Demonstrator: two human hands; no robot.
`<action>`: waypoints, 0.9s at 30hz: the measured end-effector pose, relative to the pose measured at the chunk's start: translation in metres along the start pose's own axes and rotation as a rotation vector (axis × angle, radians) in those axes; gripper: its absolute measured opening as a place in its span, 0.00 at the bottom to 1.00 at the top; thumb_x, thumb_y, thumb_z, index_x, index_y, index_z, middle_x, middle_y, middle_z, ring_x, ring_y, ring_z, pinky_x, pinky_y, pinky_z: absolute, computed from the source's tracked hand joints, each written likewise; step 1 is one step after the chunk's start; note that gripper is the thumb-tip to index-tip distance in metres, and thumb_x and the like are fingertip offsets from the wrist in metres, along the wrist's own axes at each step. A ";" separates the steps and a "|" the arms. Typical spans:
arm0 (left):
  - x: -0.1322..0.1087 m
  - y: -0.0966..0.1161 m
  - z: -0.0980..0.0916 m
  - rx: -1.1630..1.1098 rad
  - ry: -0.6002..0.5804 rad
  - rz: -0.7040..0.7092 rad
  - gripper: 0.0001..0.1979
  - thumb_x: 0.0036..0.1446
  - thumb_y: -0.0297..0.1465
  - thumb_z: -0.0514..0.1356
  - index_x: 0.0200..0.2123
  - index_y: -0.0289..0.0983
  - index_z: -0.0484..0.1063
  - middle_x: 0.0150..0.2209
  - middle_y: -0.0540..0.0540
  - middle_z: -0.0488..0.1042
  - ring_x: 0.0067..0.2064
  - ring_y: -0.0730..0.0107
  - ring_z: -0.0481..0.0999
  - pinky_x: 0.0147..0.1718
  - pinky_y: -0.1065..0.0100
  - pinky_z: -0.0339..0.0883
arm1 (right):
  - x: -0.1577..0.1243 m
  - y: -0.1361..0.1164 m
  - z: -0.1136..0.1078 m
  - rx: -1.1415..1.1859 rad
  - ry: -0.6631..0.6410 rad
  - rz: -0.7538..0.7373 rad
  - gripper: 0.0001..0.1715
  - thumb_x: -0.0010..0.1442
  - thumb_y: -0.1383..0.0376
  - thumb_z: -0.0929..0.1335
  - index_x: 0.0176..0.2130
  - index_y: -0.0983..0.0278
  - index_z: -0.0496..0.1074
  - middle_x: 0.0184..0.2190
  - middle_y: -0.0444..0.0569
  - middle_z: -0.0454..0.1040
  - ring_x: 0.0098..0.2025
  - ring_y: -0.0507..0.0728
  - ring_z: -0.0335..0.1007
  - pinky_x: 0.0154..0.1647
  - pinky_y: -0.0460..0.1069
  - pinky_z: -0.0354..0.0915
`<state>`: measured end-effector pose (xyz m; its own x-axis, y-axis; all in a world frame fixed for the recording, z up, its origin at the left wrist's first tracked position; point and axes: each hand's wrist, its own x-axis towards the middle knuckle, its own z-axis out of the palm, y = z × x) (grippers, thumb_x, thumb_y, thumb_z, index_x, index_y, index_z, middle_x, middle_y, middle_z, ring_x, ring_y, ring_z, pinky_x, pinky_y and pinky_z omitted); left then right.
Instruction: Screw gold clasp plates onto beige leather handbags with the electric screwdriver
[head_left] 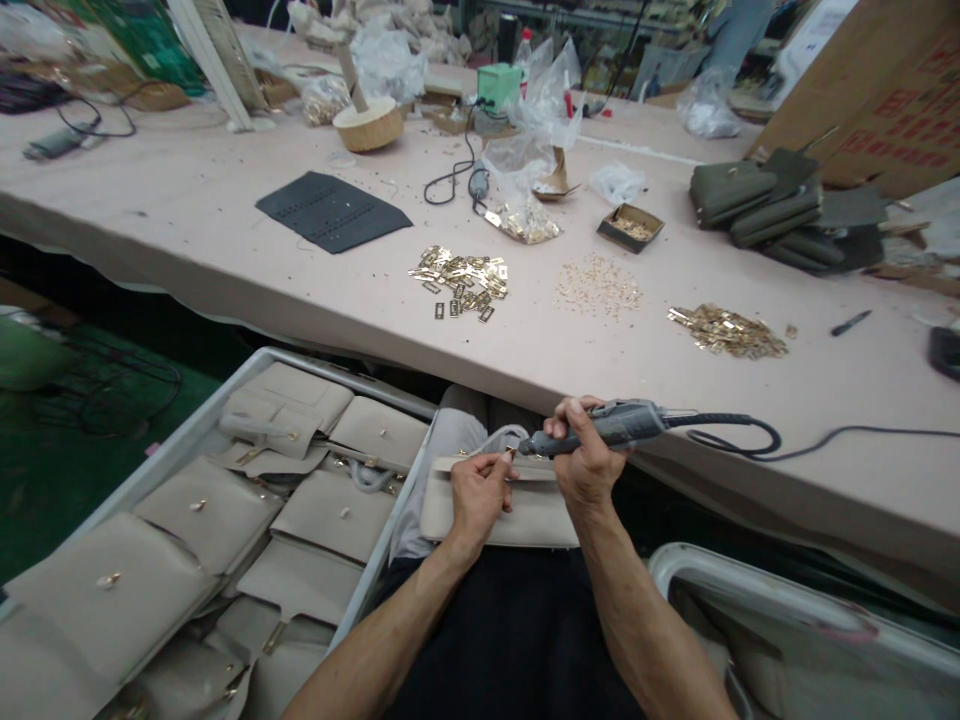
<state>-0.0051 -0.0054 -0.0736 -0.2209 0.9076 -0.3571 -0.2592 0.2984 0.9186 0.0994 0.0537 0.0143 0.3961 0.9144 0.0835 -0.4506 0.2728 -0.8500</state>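
Note:
A beige handbag lies across my lap, below the table edge. My right hand is wrapped round a grey electric screwdriver, its tip pointing left at a small gold fitting on the bag's top edge. My left hand pinches that fitting and steadies the bag. A black cable runs from the tool to the right along the table.
A white bin at my left holds several beige bags. On the pink table lie piles of gold hardware, small screws, a dark leather panel and stacked green wallets. Another white bin rim is at right.

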 end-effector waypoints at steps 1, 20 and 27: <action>0.000 0.000 0.000 0.000 -0.001 0.002 0.17 0.56 0.43 0.68 0.33 0.32 0.83 0.27 0.44 0.82 0.13 0.78 0.66 0.11 0.75 0.59 | 0.000 0.000 0.000 0.000 0.000 -0.002 0.13 0.56 0.64 0.77 0.34 0.63 0.70 0.27 0.42 0.70 0.22 0.49 0.62 0.27 0.48 0.65; 0.001 -0.005 0.000 -0.020 0.002 -0.001 0.21 0.55 0.47 0.69 0.32 0.31 0.84 0.26 0.43 0.82 0.13 0.78 0.66 0.10 0.74 0.58 | -0.002 -0.004 0.000 -0.009 -0.003 -0.002 0.13 0.56 0.64 0.78 0.34 0.63 0.71 0.27 0.42 0.71 0.22 0.49 0.63 0.27 0.48 0.65; 0.000 -0.004 0.001 -0.027 0.004 0.001 0.19 0.55 0.44 0.70 0.31 0.31 0.83 0.26 0.44 0.81 0.13 0.80 0.65 0.11 0.76 0.57 | -0.001 -0.003 -0.001 0.018 -0.015 -0.019 0.11 0.57 0.66 0.77 0.34 0.63 0.72 0.27 0.42 0.71 0.22 0.49 0.63 0.27 0.48 0.64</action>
<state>-0.0034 -0.0058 -0.0769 -0.2254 0.9065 -0.3570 -0.2841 0.2894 0.9141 0.1010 0.0515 0.0168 0.3928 0.9134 0.1068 -0.4578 0.2950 -0.8387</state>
